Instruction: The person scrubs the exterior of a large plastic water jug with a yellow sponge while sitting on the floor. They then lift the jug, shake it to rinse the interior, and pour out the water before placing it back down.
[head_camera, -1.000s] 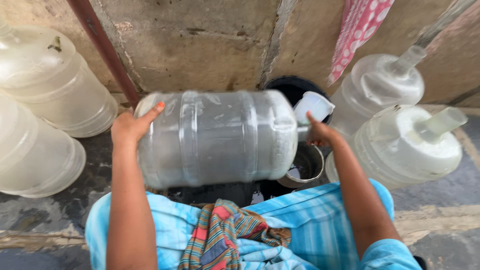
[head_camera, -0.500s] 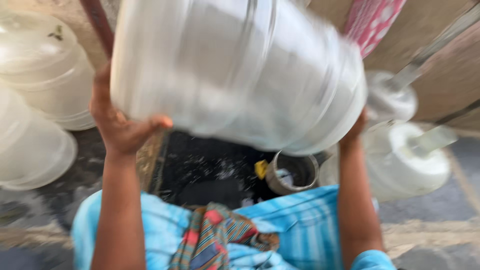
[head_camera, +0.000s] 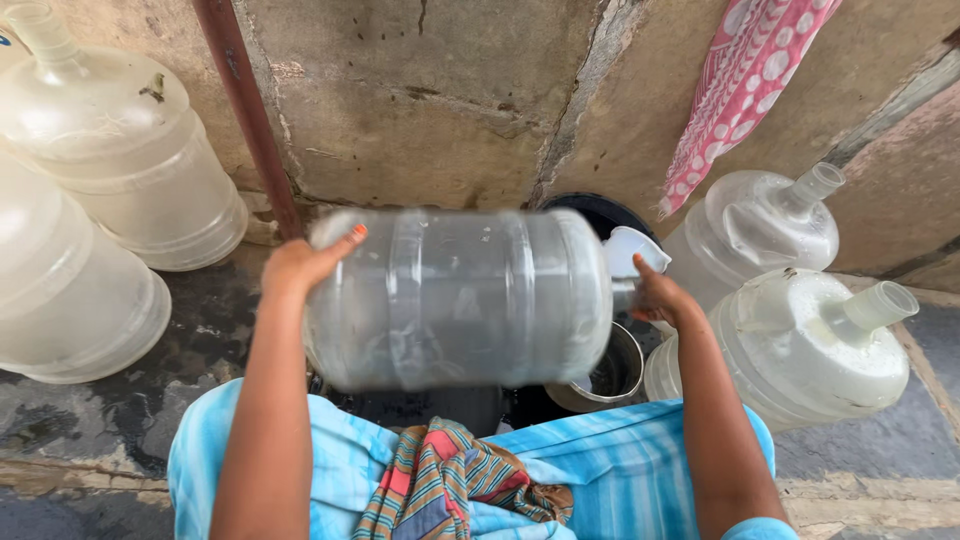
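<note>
A large clear water jug (head_camera: 460, 298) is held horizontally at mid-frame, above a blue cloth (head_camera: 600, 470) over the person's lap, its outline blurred. The left hand (head_camera: 300, 265) is pressed flat against the jug's base, fingers spread over the rim; the right hand (head_camera: 655, 297) is closed around the neck end, beside a white funnel (head_camera: 632, 250). Just below the neck stands a small metal pot (head_camera: 605, 378) on the wet floor (head_camera: 90, 420). Other empty jugs stand at left (head_camera: 130, 160) and right (head_camera: 810, 345), against a stained concrete wall (head_camera: 430, 100) with a rusty pipe (head_camera: 245, 110) and a pink patterned cloth (head_camera: 745, 85).
</note>
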